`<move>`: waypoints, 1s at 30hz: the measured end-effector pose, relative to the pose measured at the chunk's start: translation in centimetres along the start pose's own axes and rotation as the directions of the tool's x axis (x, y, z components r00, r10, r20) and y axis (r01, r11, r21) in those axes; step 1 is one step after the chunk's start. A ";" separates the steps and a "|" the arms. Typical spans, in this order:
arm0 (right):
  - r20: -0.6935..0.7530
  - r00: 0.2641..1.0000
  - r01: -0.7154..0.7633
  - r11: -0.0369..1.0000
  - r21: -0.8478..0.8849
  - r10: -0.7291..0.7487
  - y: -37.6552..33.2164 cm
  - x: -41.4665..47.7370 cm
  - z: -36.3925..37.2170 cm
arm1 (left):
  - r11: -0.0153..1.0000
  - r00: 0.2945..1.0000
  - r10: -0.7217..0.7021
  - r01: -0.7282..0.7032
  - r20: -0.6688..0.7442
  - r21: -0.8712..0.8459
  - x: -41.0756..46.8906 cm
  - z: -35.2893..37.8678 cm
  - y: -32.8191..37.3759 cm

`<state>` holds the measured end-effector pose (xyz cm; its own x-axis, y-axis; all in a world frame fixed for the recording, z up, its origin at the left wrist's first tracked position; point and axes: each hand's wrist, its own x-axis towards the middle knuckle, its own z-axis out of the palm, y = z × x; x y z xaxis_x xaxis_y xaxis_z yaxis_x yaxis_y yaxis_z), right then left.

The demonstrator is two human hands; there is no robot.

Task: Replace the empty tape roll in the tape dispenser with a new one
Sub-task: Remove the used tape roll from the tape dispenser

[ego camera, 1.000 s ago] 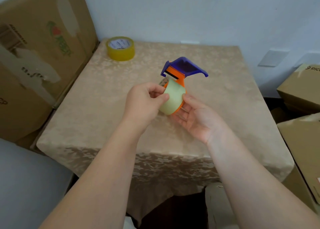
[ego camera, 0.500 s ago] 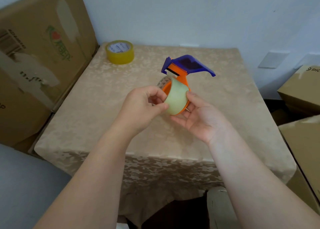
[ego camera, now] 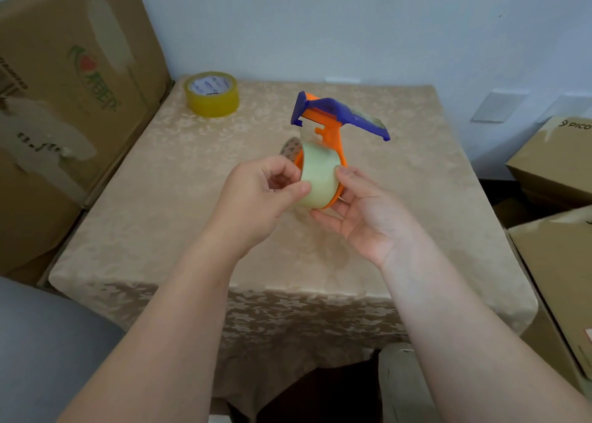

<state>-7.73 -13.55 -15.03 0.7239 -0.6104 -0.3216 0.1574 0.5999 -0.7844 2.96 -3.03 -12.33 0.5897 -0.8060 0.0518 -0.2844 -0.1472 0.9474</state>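
Left hand [ego camera: 259, 195]: grip pinched on the near left edge of the pale tape roll [ego camera: 318, 174], thumb and forefinger pressed to its outer face.
Right hand [ego camera: 368, 217]: palm up, grip clamped on the tape dispenser [ego camera: 333, 128]; thumb tip on the roll's right rim, fingers under the orange wheel.
Tape dispenser: orange body with a blue top, held in the air above the middle of the counter [ego camera: 160, 198], blue part tilted down to the right.
Pale tape roll: seated on the dispenser's orange wheel, between the two hands; brown core showing at its far left side.
Yellow tape roll [ego camera: 211, 94]: lying flat at the far left corner of the counter, well apart from the hands.
Cardboard boxes [ego camera: 64, 102]: stacked left of the counter; more stand at the right.
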 end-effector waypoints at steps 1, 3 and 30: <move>-0.011 1.000 -0.009 1.000 0.011 0.009 -0.1 0.0 -0.1 | 0.998 0.999 0.035 -0.036 0.014 0.045 0.0 -0.1 0.0; -0.023 0.999 -0.026 0.999 0.031 0.027 -0.3 -0.1 -0.2 | 0.989 0.996 0.087 -0.090 0.032 0.119 -0.1 -0.1 0.2; -0.136 0.705 0.186 0.367 -0.912 -0.696 -3.3 -0.2 -3.3 | 0.971 0.964 -0.129 0.076 -0.232 -0.226 0.1 -2.6 0.3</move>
<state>-10.60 -17.13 -14.19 0.3095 -0.9182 0.2472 -0.4197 -0.3652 -0.8309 4.91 -1.65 -11.18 0.7807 -0.6249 0.0006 -0.0607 -0.0750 0.9953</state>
